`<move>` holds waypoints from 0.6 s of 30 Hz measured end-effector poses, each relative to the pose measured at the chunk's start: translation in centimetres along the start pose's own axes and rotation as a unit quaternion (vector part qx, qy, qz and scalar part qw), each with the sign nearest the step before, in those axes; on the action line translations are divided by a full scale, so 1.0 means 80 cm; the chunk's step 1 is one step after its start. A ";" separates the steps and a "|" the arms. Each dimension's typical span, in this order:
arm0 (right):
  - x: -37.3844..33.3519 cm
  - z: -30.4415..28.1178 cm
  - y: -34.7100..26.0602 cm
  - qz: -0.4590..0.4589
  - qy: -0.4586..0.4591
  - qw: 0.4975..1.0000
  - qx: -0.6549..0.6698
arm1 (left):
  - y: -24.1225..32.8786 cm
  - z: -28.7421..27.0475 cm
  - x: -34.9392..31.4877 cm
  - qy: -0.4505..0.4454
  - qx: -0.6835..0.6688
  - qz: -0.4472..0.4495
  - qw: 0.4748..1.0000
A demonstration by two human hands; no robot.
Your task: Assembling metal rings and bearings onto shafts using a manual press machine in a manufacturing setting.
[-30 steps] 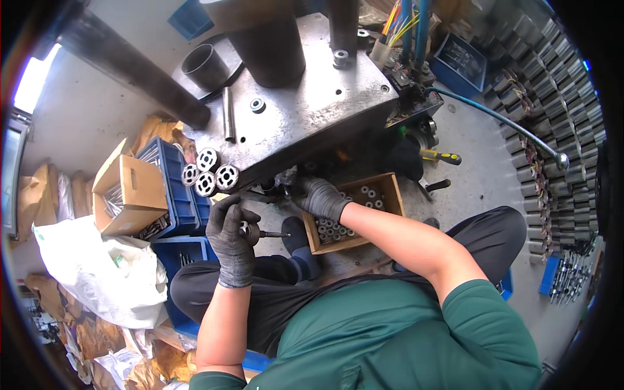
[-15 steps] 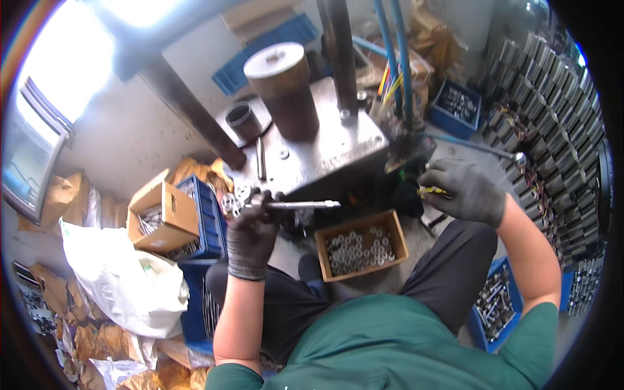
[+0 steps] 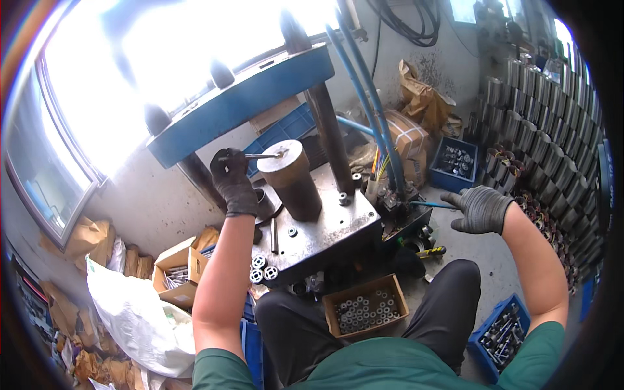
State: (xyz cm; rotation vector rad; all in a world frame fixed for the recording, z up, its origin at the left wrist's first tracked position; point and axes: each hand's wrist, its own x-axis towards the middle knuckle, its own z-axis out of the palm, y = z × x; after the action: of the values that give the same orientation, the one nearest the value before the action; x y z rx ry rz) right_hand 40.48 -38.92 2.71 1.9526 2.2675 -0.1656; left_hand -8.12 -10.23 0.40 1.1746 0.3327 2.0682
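My left hand (image 3: 233, 185), in a dark glove, is closed round a slim metal shaft (image 3: 261, 156). The shaft points right, its far end at the top of a thick upright steel cylinder (image 3: 290, 185). This cylinder stands on the press's steel table (image 3: 331, 224), beneath a blue crossbeam (image 3: 247, 104). My right hand (image 3: 482, 209), gloved too, is at the outer end of a blue lever (image 3: 429, 205) on the press's right side. Its fingers lie about the lever, whose tip the hand hides. A dark ring-shaped part (image 3: 265, 205) sits beside the cylinder, partly behind my left wrist.
Between my knees stands a wooden box (image 3: 398, 318) of small metal rings. Slotted round parts (image 3: 258, 270) and a loose pin (image 3: 273, 235) lie on the table. Blue crates (image 3: 478, 344) hold metal parts. Stacked metal cylinders (image 3: 539, 143) rise at right; a white sack (image 3: 140, 325) is at left.
My left hand has raised the shaft from the table's front to the cylinder's top. My right hand has moved right, onto the lever. The view has tilted up, showing the crossbeam.
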 end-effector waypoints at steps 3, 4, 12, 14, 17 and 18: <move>-0.002 0.019 0.009 -0.047 0.072 0.994 0.065 | -0.033 0.068 0.009 -0.017 0.367 0.057 0.928; 0.000 0.010 0.000 -0.006 0.014 0.998 0.053 | -0.043 0.072 0.018 -0.018 0.367 0.059 0.928; 0.005 0.007 -0.005 0.003 -0.030 0.999 0.042 | -0.101 0.066 0.044 -0.205 0.618 -0.127 0.748; 0.003 0.009 -0.004 0.004 -0.014 1.000 0.024 | -0.088 0.077 0.038 -0.220 0.638 -0.164 0.720; 0.004 0.009 -0.007 -0.030 0.012 0.999 0.010 | -0.119 0.002 0.086 -0.180 0.387 -0.267 0.864; 0.004 0.008 -0.008 -0.021 0.013 1.000 0.019 | -0.112 0.004 0.086 -0.188 0.393 -0.262 0.861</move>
State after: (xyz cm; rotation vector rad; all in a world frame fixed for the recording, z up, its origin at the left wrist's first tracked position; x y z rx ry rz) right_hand 39.79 -38.84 2.00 1.9359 2.3403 -0.1909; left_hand -5.92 0.83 0.15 1.6743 1.2291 1.1836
